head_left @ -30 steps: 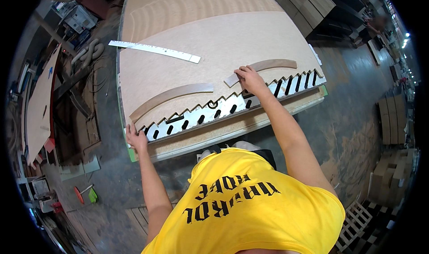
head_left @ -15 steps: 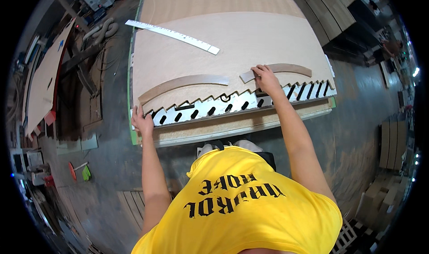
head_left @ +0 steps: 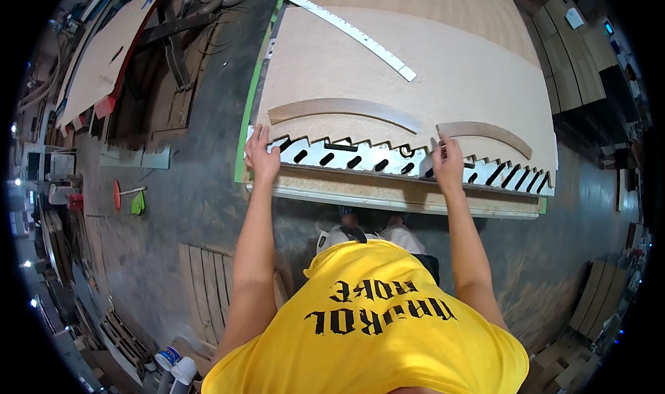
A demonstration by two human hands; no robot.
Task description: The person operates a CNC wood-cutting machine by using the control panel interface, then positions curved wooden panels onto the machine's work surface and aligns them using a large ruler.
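A silver-white board (head_left: 374, 160) with a sawtooth far edge and dark slanted slots lies along the near edge of a large wooden sheet (head_left: 388, 54). My left hand (head_left: 263, 157) rests at its left end, fingers slightly spread. Over the board, right of its middle, my right hand (head_left: 449, 164) reaches with fingers stretched; the fingertips are at the left end of a curved wooden strip (head_left: 488, 133). Whether they touch the strip, I cannot tell. Another curved wooden strip (head_left: 339, 108) lies on the sheet beyond the board, to the left. Both hands look open.
A long white ruler (head_left: 346, 32) lies slantwise across the far left of the sheet. On the left stands another table with a pale panel (head_left: 114, 54). A red and green tool (head_left: 131, 198) lies on the floor. Stacked brown panels (head_left: 571, 68) stand at the far right.
My right hand has drawn back from on top of the right curved strip toward the toothed board. The view has shifted and turned; my left hand stays at the board's left end.
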